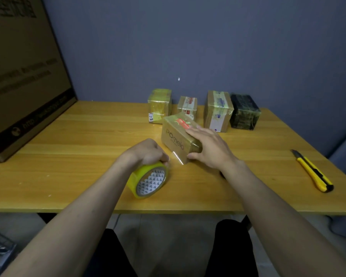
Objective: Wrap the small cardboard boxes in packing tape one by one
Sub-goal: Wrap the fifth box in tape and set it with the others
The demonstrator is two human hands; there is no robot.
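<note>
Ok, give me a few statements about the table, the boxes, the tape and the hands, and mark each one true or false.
1. The left hand grips the tape roll. True.
2. The right hand holds the utility knife. False: it rests on the Pomelo box; the knife lies apart on the table.
3. Four boxes stand in a row near the wall. True.
4. The black box is at the left end of that row. False: it is at the right end.
5. The tape roll is blue. False: it is yellow.
</note>
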